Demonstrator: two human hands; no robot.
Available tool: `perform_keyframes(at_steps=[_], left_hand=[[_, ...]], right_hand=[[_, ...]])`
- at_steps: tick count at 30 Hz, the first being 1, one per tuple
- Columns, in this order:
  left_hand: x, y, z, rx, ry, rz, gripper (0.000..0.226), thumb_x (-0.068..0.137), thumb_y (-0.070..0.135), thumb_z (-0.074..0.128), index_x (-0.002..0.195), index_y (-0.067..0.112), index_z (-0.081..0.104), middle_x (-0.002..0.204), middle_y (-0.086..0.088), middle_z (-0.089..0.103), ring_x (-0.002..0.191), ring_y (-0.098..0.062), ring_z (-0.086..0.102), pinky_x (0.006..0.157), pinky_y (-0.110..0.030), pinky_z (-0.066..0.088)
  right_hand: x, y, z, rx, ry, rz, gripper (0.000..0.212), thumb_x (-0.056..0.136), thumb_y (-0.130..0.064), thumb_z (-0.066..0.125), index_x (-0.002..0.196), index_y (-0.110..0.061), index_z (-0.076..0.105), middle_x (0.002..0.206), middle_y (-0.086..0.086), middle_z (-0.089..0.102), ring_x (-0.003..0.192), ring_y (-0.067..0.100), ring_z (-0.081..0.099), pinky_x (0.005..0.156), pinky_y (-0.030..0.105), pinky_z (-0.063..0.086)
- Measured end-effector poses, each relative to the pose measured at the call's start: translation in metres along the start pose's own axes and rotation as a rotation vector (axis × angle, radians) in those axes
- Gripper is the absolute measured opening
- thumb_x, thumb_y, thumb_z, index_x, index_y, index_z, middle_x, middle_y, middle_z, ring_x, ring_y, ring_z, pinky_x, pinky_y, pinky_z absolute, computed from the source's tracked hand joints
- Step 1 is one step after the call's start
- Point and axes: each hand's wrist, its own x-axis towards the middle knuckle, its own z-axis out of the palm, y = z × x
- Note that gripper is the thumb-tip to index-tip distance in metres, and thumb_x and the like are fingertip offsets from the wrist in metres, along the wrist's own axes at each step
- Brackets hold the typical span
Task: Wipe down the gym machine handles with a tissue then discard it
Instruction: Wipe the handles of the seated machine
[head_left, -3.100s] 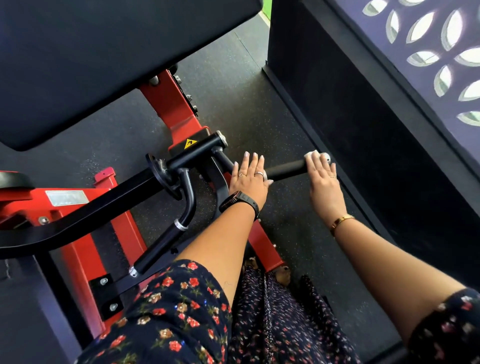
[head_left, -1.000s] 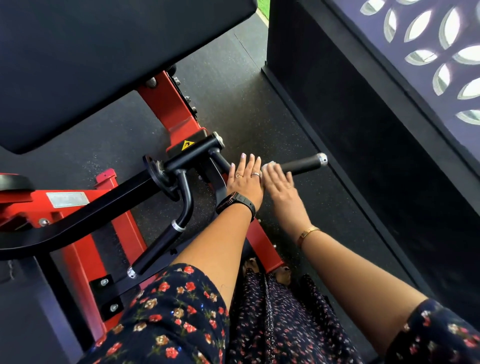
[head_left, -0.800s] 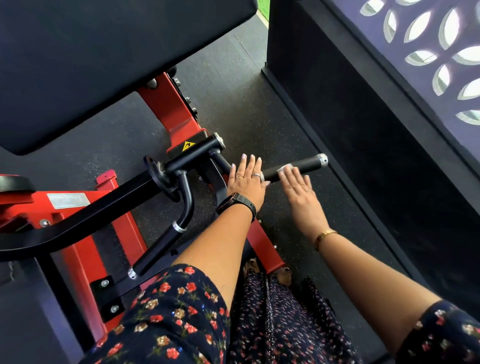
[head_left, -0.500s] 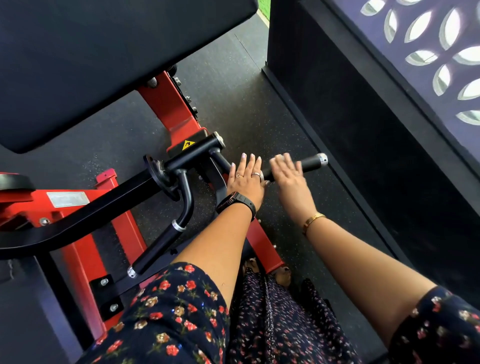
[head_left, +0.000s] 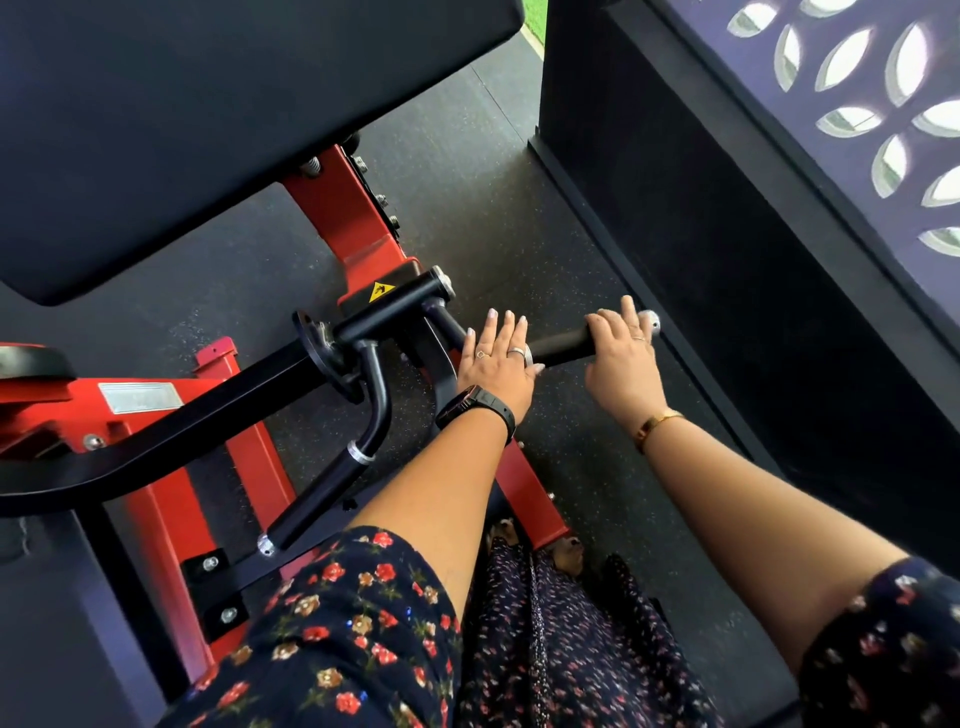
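Observation:
The black horizontal handle (head_left: 558, 351) of the red gym machine (head_left: 358, 228) sticks out to the right and ends in a silver cap (head_left: 649, 318). My left hand (head_left: 496, 358) lies flat on the handle's inner end with straight fingers. My right hand (head_left: 621, 348) is at the outer end, its fingers curled over the bar just short of the cap. The tissue is pressed under this hand and hidden by it. A second black handle (head_left: 332, 488) angles down to the left, untouched.
A large black pad (head_left: 208, 130) overhangs the machine at the upper left. A black wall base (head_left: 727, 270) runs along the right, close to the handle's end. The dark rubber floor (head_left: 493, 208) lies below. My floral dress (head_left: 363, 639) fills the bottom.
My right hand slid back and forth along the handle and is now out at the capped end again. The left hand has stayed flat on the inner end.

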Motion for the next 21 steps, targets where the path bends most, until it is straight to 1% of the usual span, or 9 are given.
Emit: perform_keyframes(at_steps=[2,3,5,8,10,13,17,19,21], left_hand=[[-0.001,0.002,0.0,-0.002,0.007,-0.006,0.064,0.104,0.043,0.028,0.155,0.019,0.0,0.163,0.002,-0.003,0.148,-0.018,-0.015,0.118,-0.038,-0.011],[-0.001,0.002,0.0,0.008,0.008,-0.007,0.063,0.104,0.041,0.028,0.155,0.019,-0.001,0.163,0.002,-0.004,0.148,-0.018,-0.015,0.118,-0.038,-0.011],[-0.001,0.002,0.001,0.04,0.008,-0.013,0.06,0.105,0.036,0.025,0.155,0.019,-0.004,0.163,0.003,-0.007,0.148,-0.018,-0.016,0.118,-0.038,-0.011],[-0.001,0.002,0.001,0.043,0.015,-0.017,0.06,0.105,0.035,0.024,0.155,0.02,-0.005,0.163,0.003,-0.007,0.148,-0.017,-0.016,0.118,-0.038,-0.011],[-0.001,0.003,0.001,0.013,0.015,-0.008,0.062,0.104,0.04,0.028,0.155,0.019,-0.003,0.163,0.003,-0.005,0.148,-0.018,-0.015,0.118,-0.038,-0.011],[0.0,0.002,0.001,-0.002,0.01,-0.005,0.064,0.104,0.042,0.028,0.155,0.018,-0.002,0.163,0.002,-0.004,0.148,-0.018,-0.015,0.117,-0.038,-0.012],[0.0,0.001,0.001,-0.004,0.013,-0.008,0.064,0.104,0.042,0.028,0.155,0.019,-0.001,0.163,0.001,-0.003,0.148,-0.018,-0.015,0.117,-0.038,-0.012],[-0.001,0.002,0.001,0.007,0.013,-0.008,0.063,0.104,0.041,0.028,0.155,0.018,-0.002,0.163,0.002,-0.004,0.148,-0.018,-0.015,0.118,-0.038,-0.011],[0.0,0.003,0.001,0.037,0.001,-0.017,0.06,0.105,0.038,0.024,0.155,0.019,-0.004,0.163,0.003,-0.008,0.148,-0.018,-0.017,0.118,-0.038,-0.011]], right_hand=[[0.007,-0.019,0.002,-0.037,-0.06,-0.034,0.04,0.083,-0.002,0.053,0.122,-0.004,0.053,0.128,0.014,0.053,0.143,0.038,0.02,0.116,0.053,0.006],[0.008,-0.029,0.004,-0.054,-0.094,-0.068,0.037,0.085,-0.006,0.053,0.123,-0.005,0.053,0.128,0.013,0.054,0.143,0.037,0.021,0.116,0.053,0.005],[0.003,-0.046,0.01,-0.05,-0.118,-0.152,0.042,0.088,-0.009,0.054,0.13,-0.007,0.05,0.133,0.011,0.051,0.143,0.034,0.022,0.117,0.05,0.003],[-0.012,-0.044,0.013,0.034,-0.036,-0.242,0.057,0.086,0.001,0.058,0.141,-0.005,0.042,0.142,0.012,0.045,0.144,0.033,0.022,0.117,0.044,0.003],[-0.016,-0.024,0.011,0.012,0.004,-0.273,0.062,0.085,0.008,0.055,0.143,-0.006,0.039,0.145,0.012,0.043,0.144,0.031,0.023,0.117,0.042,0.004],[-0.009,-0.001,0.003,-0.016,0.034,-0.158,0.06,0.084,0.013,0.049,0.141,-0.004,0.042,0.143,0.014,0.044,0.144,0.033,0.022,0.118,0.047,0.007],[0.008,-0.009,0.0,-0.084,-0.064,-0.044,0.05,0.084,0.008,0.051,0.133,-0.003,0.048,0.135,0.015,0.051,0.143,0.036,0.021,0.117,0.052,0.006],[0.012,-0.026,0.001,-0.076,-0.103,-0.047,0.049,0.087,0.001,0.051,0.135,-0.006,0.046,0.132,0.012,0.054,0.142,0.033,0.025,0.117,0.051,0.004],[0.009,-0.044,0.006,-0.027,-0.111,-0.115,0.054,0.09,-0.004,0.052,0.142,-0.009,0.039,0.135,0.01,0.053,0.14,0.03,0.031,0.117,0.048,0.004]])
